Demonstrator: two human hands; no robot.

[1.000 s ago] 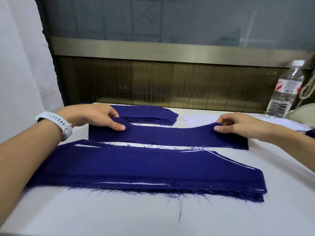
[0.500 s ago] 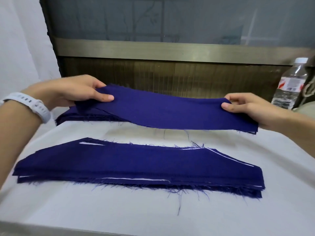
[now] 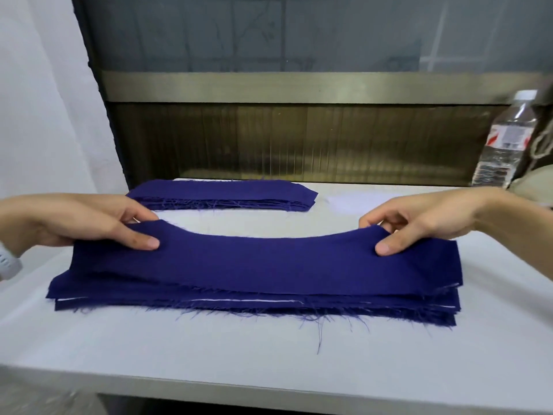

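Observation:
A long dark blue fabric piece (image 3: 263, 262) with a curved far edge lies across the top of a near stack of blue fabric pieces (image 3: 254, 304) with frayed front edges. My left hand (image 3: 89, 220) pinches the piece's left end, thumb on top and fingers at the far edge. My right hand (image 3: 425, 223) pinches its right end the same way. A second, smaller stack of blue fabric (image 3: 221, 194) lies farther back on the white table (image 3: 209, 366).
A clear plastic water bottle (image 3: 505, 142) stands at the back right, beside a pale rounded object (image 3: 535, 187) at the frame edge. A dark panelled wall runs behind the table. A white watch sits on my left wrist. The table's front edge is close below.
Both hands lifted the blue piece from the middle of the table, carried it toward me and lowered it onto the near stack.

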